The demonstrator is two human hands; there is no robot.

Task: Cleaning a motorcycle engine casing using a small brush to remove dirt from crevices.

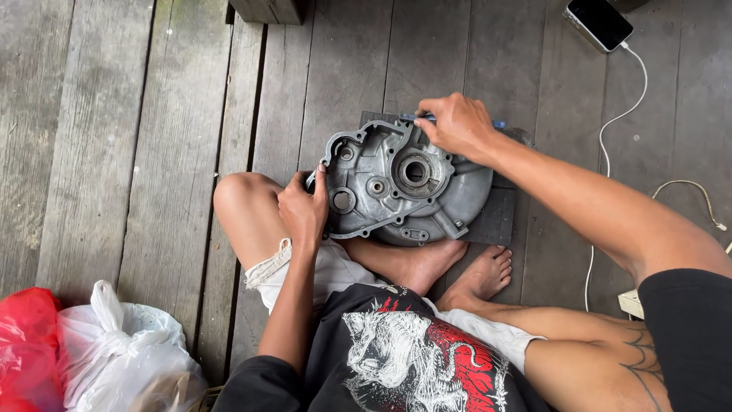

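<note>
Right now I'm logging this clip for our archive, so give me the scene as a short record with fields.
Setting: person seated on a grey plank floor
Main thing: grey metal engine casing lying on a dark mat
Left hand: grips the casing's left edge
Right hand: closed on a blue-handled tool at the casing's top edge
Nearby: phone with white cable, upper right; red bag and white bag, lower left

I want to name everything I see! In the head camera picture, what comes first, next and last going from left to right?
Red bag → white plastic bag → left hand → grey metal engine casing → right hand → phone.
</note>
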